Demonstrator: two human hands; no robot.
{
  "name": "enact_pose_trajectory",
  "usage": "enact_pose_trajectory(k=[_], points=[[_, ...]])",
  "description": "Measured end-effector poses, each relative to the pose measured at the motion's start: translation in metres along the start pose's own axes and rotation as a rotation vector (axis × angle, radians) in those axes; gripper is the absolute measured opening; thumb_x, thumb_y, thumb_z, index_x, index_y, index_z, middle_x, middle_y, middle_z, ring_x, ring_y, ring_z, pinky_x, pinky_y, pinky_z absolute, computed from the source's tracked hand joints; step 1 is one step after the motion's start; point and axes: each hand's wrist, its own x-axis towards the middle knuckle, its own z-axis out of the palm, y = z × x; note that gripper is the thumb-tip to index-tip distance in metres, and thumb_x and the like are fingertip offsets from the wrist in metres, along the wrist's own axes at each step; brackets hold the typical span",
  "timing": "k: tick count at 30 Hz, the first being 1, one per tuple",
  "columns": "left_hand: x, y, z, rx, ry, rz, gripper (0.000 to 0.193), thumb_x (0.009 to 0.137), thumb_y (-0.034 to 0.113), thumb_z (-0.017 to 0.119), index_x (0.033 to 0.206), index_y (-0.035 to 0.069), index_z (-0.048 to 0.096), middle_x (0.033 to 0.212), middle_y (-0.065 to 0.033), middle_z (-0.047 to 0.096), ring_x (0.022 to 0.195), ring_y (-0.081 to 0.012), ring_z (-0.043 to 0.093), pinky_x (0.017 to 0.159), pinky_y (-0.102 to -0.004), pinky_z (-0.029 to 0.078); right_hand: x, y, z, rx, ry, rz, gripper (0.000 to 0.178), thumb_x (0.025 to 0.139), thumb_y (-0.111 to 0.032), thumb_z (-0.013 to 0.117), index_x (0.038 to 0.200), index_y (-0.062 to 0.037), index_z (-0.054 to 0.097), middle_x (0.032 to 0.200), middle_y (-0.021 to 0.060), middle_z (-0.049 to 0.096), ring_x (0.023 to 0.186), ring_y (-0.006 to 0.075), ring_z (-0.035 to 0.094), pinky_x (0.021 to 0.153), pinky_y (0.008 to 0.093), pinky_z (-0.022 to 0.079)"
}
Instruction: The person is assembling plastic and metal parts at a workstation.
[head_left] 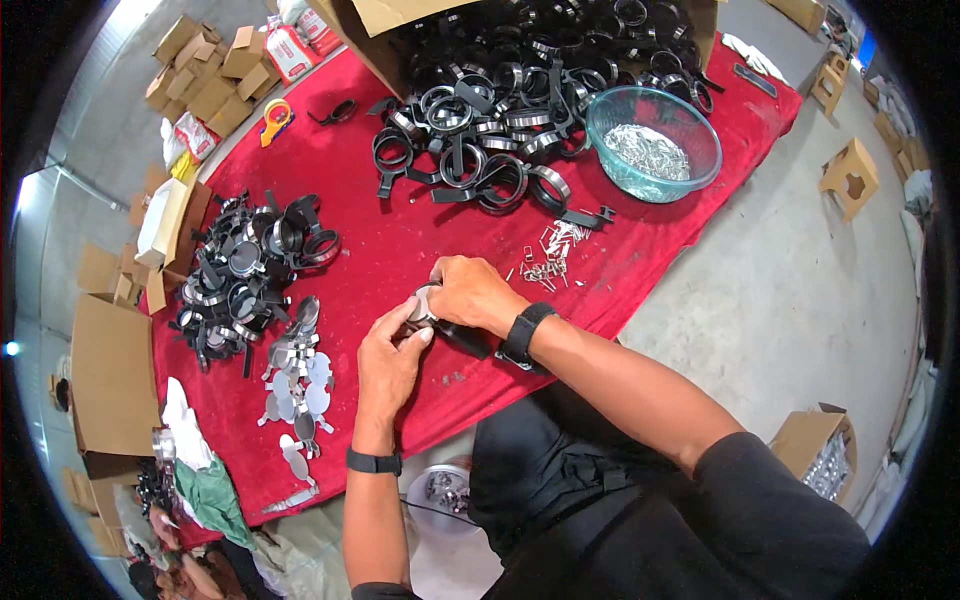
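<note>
Near the front edge of the red-covered table, both my hands meet over one small assembly. A pale metal disc point(423, 305) shows between them, pinched by the thumb and fingers of my left hand point(390, 360). My right hand point(474, 294) is closed over a black ring with a flat handle point(466, 341), whose handle sticks out below the palm. The ring itself is mostly hidden by my fingers. Loose pale discs with tabs point(307, 390) lie to the left of my left hand. Small metal clips point(548, 256) are scattered beyond my right hand.
A pile of black ring pieces point(245, 262) sits at the left. More black rings point(480, 125) spill from a cardboard box point(372, 40) at the back. A teal bowl point(656, 185) holds small metal parts. Below the edge stands a pale bucket point(425, 518). Tape dispenser point(277, 117) lies back left.
</note>
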Motion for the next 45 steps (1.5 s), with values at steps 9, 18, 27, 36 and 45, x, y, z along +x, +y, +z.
enact_pose_trajectory(k=[9,18,27,36,45], points=[[-0.022,0.039,0.019,0.461,0.137,0.287,0.06,0.084,0.02,0.089,0.136,-0.003,0.069,0.145,-0.0254,0.067,0.135,-0.0409,0.064,0.12,-0.0461,0.047,-0.01,0.0,-0.003,-0.037,0.118,-0.066,0.037,0.09,-0.03,0.075,0.103,0.0037,0.079,0.101,0.031,0.077,0.1,0.0488,0.076,0.092,0.0545,0.06],[-0.018,0.03,0.017,0.341,0.162,0.27,0.056,0.078,0.016,0.093,0.126,-0.002,0.072,0.138,-0.0238,0.072,0.131,-0.0391,0.067,0.117,-0.0457,0.051,-0.018,0.056,-0.126,-0.412,0.026,-0.154,0.019,0.088,-0.014,0.082,0.102,-0.0024,0.082,0.094,0.0192,0.08,0.091,0.0344,0.08,0.084,0.0447,0.062],[-0.018,0.03,0.017,0.325,0.162,0.249,0.056,0.076,0.016,0.094,0.125,-0.002,0.073,0.138,-0.0219,0.072,0.131,-0.0381,0.067,0.116,-0.0452,0.051,-0.021,0.059,-0.109,-0.459,-0.019,-0.191,0.018,0.086,-0.009,0.082,0.1,0.0018,0.08,0.091,0.0189,0.079,0.085,0.0335,0.078,0.079,0.0439,0.06],[-0.019,0.028,0.016,0.297,0.176,0.254,0.056,0.075,0.015,0.095,0.124,-0.001,0.074,0.136,-0.0215,0.073,0.129,-0.0376,0.068,0.115,-0.0448,0.052,-0.032,0.047,-0.105,-0.312,0.192,-0.401,0.01,0.09,-0.006,0.074,0.098,0.0,0.075,0.094,0.0198,0.074,0.092,0.0403,0.073,0.083,0.0491,0.058],[-0.019,0.028,0.017,0.32,0.188,0.26,0.057,0.074,0.016,0.096,0.124,-0.001,0.075,0.138,-0.0229,0.073,0.131,-0.0385,0.068,0.116,-0.0452,0.052,-0.02,0.042,-0.099,-0.357,0.401,-0.496,0.004,0.093,-0.004,0.071,0.094,0.0003,0.071,0.09,0.0208,0.073,0.087,0.0446,0.072,0.079,0.0512,0.058]])
